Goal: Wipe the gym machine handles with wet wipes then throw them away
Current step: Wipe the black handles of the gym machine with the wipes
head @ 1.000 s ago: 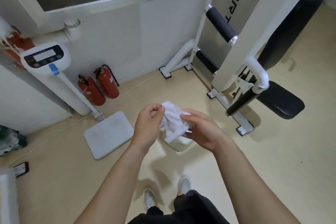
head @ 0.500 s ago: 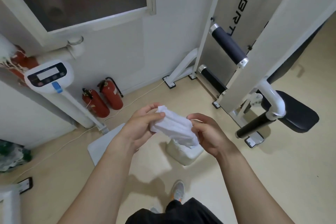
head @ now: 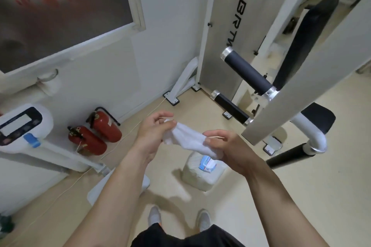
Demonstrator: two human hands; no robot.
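Note:
A white wet wipe (head: 189, 140) is stretched between my two hands at chest height. My left hand (head: 154, 132) pinches its left end, and my right hand (head: 224, 146) grips its right end. Below them on the floor stands a wet wipes pack (head: 202, 172) with a blue lid flap. The white gym machine (head: 285, 62) rises to the right, with an upper black foam handle (head: 247, 73), a lower black roller (head: 230, 109) and a black grip (head: 285, 156) on a white curved tube.
Two red fire extinguishers (head: 94, 136) lie by the wall at left, next to a white body scale (head: 26, 132) with its floor platform (head: 118, 186). A black seat pad (head: 319, 120) sits at right. A thin cable runs along the beige floor. My feet (head: 178, 218) stand below.
The view has tilted upward and nearer the machine. My hands have pulled apart, drawing the bunched wipe out into a longer strip.

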